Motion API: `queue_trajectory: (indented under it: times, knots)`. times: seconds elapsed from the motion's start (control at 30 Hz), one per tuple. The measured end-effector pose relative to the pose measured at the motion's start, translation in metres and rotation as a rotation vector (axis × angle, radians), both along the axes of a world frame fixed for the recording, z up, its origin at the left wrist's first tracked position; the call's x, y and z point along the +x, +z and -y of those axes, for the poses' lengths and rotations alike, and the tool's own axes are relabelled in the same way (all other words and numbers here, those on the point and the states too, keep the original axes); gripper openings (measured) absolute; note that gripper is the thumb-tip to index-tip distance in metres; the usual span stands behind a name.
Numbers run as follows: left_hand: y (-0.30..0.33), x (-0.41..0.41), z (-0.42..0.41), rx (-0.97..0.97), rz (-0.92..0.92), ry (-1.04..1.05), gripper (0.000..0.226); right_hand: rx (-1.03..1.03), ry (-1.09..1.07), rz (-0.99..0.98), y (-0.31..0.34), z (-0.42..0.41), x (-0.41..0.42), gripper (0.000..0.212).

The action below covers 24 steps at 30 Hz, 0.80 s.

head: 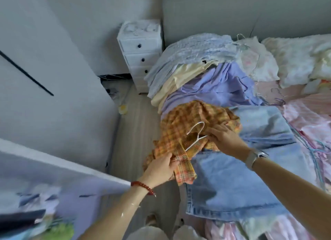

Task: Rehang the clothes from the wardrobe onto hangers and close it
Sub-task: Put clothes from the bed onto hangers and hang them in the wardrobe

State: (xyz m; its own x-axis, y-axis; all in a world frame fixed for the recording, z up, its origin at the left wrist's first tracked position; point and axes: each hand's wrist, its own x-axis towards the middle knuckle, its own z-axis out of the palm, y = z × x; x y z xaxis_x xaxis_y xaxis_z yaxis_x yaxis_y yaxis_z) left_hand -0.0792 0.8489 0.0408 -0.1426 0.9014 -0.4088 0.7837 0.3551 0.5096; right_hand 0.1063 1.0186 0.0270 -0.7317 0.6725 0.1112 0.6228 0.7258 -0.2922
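Both hands (162, 168) (223, 137) on plaid garment (186, 121) (hanger (196, 135) inside)

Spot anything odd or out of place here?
A small yellow object lies on the grey floor by the white drawer unit; too blurred to identify. Loose threads trail over the pink bedding.

Bedroom seen from above. A bed (304, 100) fills the right side, its padded grey headboard (241, 16) against the far wall (80, 16). Left of the bed, in the corner by the headboard, stands a narrow white drawer unit (140, 50) with dark knobs. Pale wood-grain floor (132, 125) runs along the bed's left edge. Left of the floor strip rise white panels (53, 100), one crossed by a thin black bar. Light is soft and even.
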Motion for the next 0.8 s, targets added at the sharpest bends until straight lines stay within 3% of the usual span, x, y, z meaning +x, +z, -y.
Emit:
queue_trajectory:
  times: [0.17,0.4,0.5,0.6,0.7,0.8]
  knots:
    - [-0.023,-0.016,0.092,-0.03,0.026,0.012,0.031,0.026,0.235,0.035,-0.015,0.068,-0.027,0.021]
    - [-0.033,-0.068,0.242,-0.04,0.084,0.373,0.041,-0.143,0.573,0.14,-0.012,0.188,-0.101,0.018]
    - [-0.026,-0.093,0.324,0.017,-0.031,0.684,0.03,-0.28,0.669,0.075,-0.004,0.259,-0.139,0.02]
    - [-0.008,-0.114,0.402,0.242,-0.26,0.993,0.02,-0.342,0.784,-0.019,0.019,0.327,-0.19,0.028]
    - [0.022,-0.13,0.471,0.439,-0.441,1.173,0.017,-0.418,0.905,-0.097,0.04,0.379,-0.242,0.038]
    - [0.047,-0.138,0.529,0.545,-0.59,1.278,0.027,-0.423,0.998,-0.071,0.053,0.417,-0.284,0.03]
